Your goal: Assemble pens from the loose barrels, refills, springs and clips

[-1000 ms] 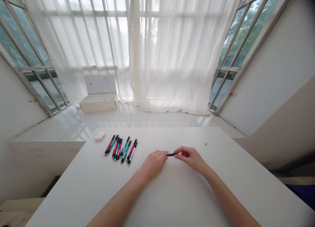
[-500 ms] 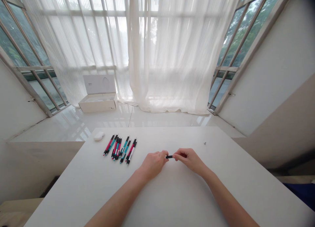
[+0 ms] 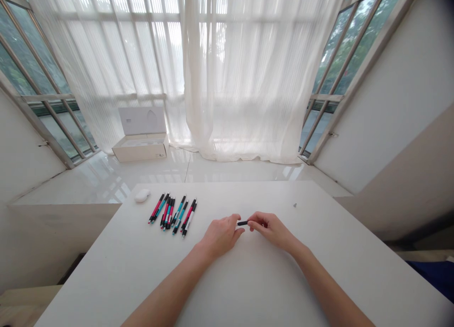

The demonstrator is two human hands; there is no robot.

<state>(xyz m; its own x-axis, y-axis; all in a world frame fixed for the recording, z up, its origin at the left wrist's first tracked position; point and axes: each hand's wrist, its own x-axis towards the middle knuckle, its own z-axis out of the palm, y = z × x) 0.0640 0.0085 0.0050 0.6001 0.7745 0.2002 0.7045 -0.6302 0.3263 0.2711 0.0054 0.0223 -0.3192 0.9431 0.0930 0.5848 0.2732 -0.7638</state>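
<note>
Between my two hands, above the white table, is a short black pen part [image 3: 243,223]. Its right end is pinched in the fingertips of my right hand [image 3: 269,228], and it lies nearly level. My left hand [image 3: 220,237] is right beside its other end, with thumb and index finger parted around the tip. Whether anything lies under the left palm is hidden. To the left of my hands, several click pens [image 3: 172,214] lie side by side in a loose row, pink, teal and white with black ends.
A white earbud case [image 3: 142,196] sits at the table's far left corner. A small grey piece [image 3: 294,205] lies right of my hands. Behind the table [image 3: 262,289], an open white box [image 3: 140,150] rests on the sill before a sheer curtain [image 3: 248,81].
My left thumb has come away from the index finger, widening the gap at the black pen part. The part's left end is now slightly lower than its right. The pens have not moved.
</note>
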